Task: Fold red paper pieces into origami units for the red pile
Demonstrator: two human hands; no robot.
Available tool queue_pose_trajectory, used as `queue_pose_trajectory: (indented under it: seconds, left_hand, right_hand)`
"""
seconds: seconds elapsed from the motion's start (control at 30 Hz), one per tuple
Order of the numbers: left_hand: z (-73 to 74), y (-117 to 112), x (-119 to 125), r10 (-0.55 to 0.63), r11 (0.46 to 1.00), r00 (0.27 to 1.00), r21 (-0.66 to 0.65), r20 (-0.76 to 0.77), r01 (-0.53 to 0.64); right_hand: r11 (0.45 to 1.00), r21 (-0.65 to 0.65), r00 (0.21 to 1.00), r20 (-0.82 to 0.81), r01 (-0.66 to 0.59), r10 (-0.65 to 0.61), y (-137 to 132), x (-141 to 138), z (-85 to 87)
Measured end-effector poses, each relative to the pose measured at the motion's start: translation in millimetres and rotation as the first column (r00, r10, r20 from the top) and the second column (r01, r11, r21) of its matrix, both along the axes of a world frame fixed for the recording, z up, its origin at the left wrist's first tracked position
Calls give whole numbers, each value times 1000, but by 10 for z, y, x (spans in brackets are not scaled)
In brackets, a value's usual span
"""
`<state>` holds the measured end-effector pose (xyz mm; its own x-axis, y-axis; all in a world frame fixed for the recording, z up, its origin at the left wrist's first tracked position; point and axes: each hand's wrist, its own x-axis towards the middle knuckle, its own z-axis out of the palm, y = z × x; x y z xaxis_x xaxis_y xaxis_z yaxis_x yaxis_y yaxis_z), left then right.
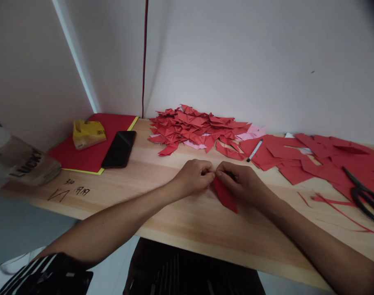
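A folded piece of red paper (225, 197) hangs between my two hands, low over the wooden table, its pointed end slanting down toward me. My right hand (236, 178) is closed on its upper edge, thumb and fingers pinched together. Just to the left, my left hand (197, 175) pinches at the paper's top tip, the fingertips of both hands almost touching. My fingers hide that tip, so the fold there is not visible. Beyond the hands lies a heap of folded red paper pieces (196, 125), with some pink ones among them.
Flat red paper sheets (288, 153) spread along the right, with a marker pen (254, 150), black scissors (363, 196) and thin red paper strips (331, 200). Leftward are a black phone (119, 149), a yellow packet (88, 134) on red sheets (85, 159), and a plastic cup (30, 164).
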<state>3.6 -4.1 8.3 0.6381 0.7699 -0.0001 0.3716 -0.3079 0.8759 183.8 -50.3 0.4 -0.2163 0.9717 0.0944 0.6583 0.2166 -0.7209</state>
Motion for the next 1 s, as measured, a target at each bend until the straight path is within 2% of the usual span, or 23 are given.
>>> queue_pose_trajectory:
  seconds: [0.1,0.2,0.3,0.43,0.63,0.73,0.87,1.0]
  left_hand:
    - [1,-25,13,16,999,1000,30,-18,-15]
    - [-29,-24,20,10,1000,1000,5,-6,-10]
    - [-60,-5,24,-9,990,998,-141,61,18]
    - [-55,24,38,38,931,985,-365,171,27]
    - [-24,58,55,133,870,952,-492,276,21]
    - [-51,72,56,141,844,937,-534,321,56]
    - [-82,68,53,82,836,960,-542,269,81]
    - [-65,35,54,83,832,967,-550,242,66]
  right_hand:
    - [1000,-15,999,38,3,-2,-12,-18,-3]
    - [999,-30,1000,26,11,-11,-10,-16,-9]
    - [998,-58,1000,-18,9,-10,19,26,-19]
    - [998,-64,998,-66,6,-10,77,98,-15]
    - [994,-91,993,-97,53,-62,109,117,-8]
    - [997,-27,996,-52,73,-75,80,83,-13]
    - [988,112,993,35,105,-110,19,9,-14]
    - [985,130,991,55,116,-124,15,-10,-38]
